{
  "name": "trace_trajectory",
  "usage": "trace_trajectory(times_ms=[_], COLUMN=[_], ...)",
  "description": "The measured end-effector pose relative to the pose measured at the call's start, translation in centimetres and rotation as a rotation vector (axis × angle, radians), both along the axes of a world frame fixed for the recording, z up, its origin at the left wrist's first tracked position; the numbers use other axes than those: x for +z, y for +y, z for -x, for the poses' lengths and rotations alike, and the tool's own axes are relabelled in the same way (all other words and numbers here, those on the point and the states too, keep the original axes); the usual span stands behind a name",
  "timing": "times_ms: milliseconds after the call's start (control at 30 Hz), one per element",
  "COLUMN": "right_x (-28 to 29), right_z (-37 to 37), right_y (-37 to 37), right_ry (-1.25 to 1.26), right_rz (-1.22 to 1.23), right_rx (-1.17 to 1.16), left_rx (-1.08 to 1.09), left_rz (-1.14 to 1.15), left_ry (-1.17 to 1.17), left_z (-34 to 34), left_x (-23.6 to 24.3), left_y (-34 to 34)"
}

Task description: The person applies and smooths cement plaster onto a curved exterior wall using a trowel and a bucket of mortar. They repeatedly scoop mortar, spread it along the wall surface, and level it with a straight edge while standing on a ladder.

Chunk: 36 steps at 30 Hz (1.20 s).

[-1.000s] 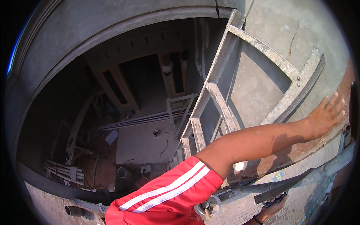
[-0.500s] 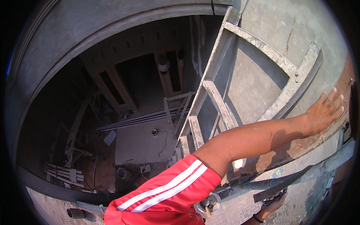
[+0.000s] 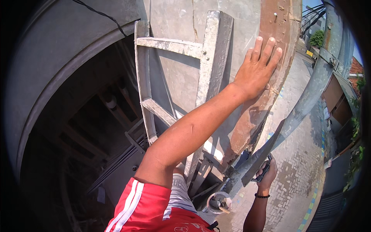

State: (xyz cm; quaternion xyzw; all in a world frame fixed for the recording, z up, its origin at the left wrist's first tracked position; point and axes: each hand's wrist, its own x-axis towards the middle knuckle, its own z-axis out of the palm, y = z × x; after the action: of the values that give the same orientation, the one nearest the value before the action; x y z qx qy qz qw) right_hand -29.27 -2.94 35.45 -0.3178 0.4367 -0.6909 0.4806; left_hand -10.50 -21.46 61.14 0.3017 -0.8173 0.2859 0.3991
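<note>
Grey concrete wall (image 3: 176, 77) at twelve o'clock, metal ladder (image 3: 210, 58) against it. We see left hand (image 3: 258, 67) flat, fingers spread, on wall; right hand (image 3: 266, 174) at five o'clock gripping dark tool (image 3: 258, 167).

A grey concrete wall (image 3: 174, 23) is seen at the top. A dark hall (image 3: 77, 147) lies lower left. Sunlit paving stones (image 3: 297, 174) are seen lower right.

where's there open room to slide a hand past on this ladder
Open gaps lie between the ladder rails, above and below the top rung, over bare grey wall. The left hand lies flat on the rusty strip. It is crowded low down, where the right hand grips a tool beside the pipe.
</note>
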Motion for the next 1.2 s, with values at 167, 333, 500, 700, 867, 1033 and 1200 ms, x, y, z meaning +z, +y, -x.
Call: trace_trajectory(times_ms=[167, 333, 500, 700, 867, 1033, 1200], right_x=[1.2, 2.0, 1.7, 7.3, 15.5, 20.1, 14.9], right_z=[0.7, 0.6, 0.0, -1.2, -1.2, -4.2, -3.4], right_y=[-1.6, -3.8, -7.2, -9.2, -8.4, -3.8, 0.9], right_ry=[-0.169, -0.32, -0.384, -0.325, -0.098, 0.039, -0.059], right_rz=[-0.026, -0.099, -0.19, -0.085, 0.182, 0.511, 0.46], right_rx=[0.04, 0.05, 0.032, 0.067, 0.112, 0.182, 0.277], left_rx=[0.018, 0.003, 0.032, 0.041, 0.006, -0.158, -0.075], left_rz=[-0.12, -0.09, -0.138, -0.115, -0.077, -0.107, -0.086], left_ry=[-0.042, -0.074, -0.055, -0.069, -0.087, -0.07, -0.031], left_z=[0.5, 1.2, 1.4, 1.0, 0.9, 0.2, 1.7], left_x=[0.5, 1.3, 1.0, 1.0, 1.1, 0.8, 0.4], left_y=[0.7, 1.6, 2.0, 1.9, 1.5, 0.6, 1.6])
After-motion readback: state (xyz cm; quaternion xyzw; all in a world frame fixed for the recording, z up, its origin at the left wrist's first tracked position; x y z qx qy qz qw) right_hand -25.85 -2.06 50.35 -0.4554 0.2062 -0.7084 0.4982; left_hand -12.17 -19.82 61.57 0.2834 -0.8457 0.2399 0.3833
